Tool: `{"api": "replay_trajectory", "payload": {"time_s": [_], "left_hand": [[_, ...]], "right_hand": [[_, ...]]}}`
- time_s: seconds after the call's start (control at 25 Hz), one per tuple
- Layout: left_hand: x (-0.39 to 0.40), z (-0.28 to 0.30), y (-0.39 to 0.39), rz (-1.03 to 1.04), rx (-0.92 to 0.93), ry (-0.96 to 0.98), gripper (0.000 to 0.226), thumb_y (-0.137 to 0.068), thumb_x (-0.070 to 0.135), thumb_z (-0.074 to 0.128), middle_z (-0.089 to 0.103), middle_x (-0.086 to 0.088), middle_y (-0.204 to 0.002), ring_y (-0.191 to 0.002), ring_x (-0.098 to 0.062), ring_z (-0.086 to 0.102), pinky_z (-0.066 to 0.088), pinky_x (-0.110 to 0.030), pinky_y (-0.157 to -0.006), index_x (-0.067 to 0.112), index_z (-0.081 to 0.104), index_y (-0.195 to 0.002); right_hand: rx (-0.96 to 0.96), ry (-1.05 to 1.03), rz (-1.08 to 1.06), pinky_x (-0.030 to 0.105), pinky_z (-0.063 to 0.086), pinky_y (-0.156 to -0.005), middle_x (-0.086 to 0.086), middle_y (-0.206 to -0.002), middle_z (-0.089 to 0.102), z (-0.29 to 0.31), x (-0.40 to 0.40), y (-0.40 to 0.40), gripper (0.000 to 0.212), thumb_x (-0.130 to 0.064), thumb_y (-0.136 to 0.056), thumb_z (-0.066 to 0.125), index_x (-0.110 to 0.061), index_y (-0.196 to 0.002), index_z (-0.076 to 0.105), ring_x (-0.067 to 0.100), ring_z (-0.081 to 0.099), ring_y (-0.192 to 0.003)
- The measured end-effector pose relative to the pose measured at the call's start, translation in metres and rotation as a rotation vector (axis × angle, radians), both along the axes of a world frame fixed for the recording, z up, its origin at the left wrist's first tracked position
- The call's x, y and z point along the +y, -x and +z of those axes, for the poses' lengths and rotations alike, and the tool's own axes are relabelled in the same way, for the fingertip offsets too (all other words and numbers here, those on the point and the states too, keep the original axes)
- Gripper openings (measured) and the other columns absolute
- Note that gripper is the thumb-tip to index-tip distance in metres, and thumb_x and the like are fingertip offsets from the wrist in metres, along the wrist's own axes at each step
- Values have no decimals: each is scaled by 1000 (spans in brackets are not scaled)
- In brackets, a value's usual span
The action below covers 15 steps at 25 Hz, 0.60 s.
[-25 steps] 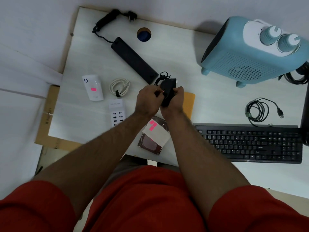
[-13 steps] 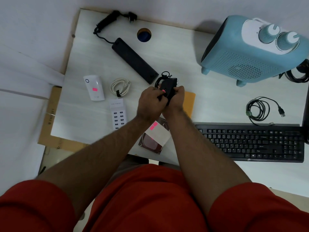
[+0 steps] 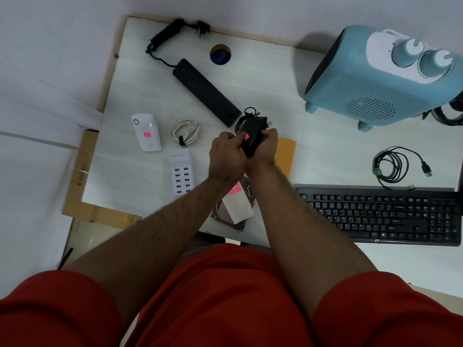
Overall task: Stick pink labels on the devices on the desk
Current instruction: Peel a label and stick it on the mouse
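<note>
My right hand [image 3: 266,146] grips a small black device [image 3: 253,128] with a coiled black cord above the desk's middle. My left hand [image 3: 226,156] pinches a pink label [image 3: 246,137] against the device's side. A label sheet [image 3: 236,202] with pink labels lies on a dark square item below my wrists. The white device [image 3: 146,132] at the left bears a pink label. A white multi-port USB charger [image 3: 182,174], a black power strip [image 3: 205,92], a blue heater [image 3: 383,81] and a black keyboard [image 3: 380,215] show no label.
A coiled white cable [image 3: 184,130] lies beside the white device. A coiled black USB cable [image 3: 394,166] sits above the keyboard. An orange flat item [image 3: 286,152] lies under my right hand. A round cable hole [image 3: 220,54] is at the desk's back. Cardboard [image 3: 82,176] sticks out at the left edge.
My left hand has brought a pink label from the sheet up to the black device; it now shows on the device's side. The device stays in my right hand.
</note>
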<state>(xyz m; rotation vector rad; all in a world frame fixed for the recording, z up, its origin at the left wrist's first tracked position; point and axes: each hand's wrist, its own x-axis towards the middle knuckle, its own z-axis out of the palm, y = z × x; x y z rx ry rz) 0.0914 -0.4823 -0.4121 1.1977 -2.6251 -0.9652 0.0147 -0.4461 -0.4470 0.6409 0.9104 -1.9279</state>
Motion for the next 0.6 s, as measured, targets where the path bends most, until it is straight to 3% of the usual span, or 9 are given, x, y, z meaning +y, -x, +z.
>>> {"api": "replay_trajectory", "payload": {"time_s": [0.24, 0.44, 0.6], "left_hand": [[8, 3, -13, -99, 30, 30, 61, -84, 25, 21, 60, -21, -111, -100, -37, 54, 48, -43, -83, 12, 60, -130], [5, -7, -22, -125, 74, -19, 53, -81, 1, 33, 58, -20, -104, -95, -33, 55, 50, -42, -80, 7, 62, -126], [5, -3, -21, -90, 134, -115, 51, -82, 1, 34, 58, -19, -105, -96, -26, 56, 49, -29, -79, 3, 60, -126]], "right_hand": [[-22, -65, -46, 31, 50, -70, 16, -95, 60, -4, 2, 0, 58, -34, -74, 47, 0, -120, 57, 27, 59, -81], [-17, -103, -61, 29, 51, -66, 14, -98, 60, 1, 10, -4, 46, -28, -91, 37, -3, -125, 55, 24, 59, -83], [-5, -100, -56, 28, 53, -61, 14, -100, 59, 1, 8, -6, 54, -29, -89, 40, -2, -134, 51, 23, 60, -84]]}}
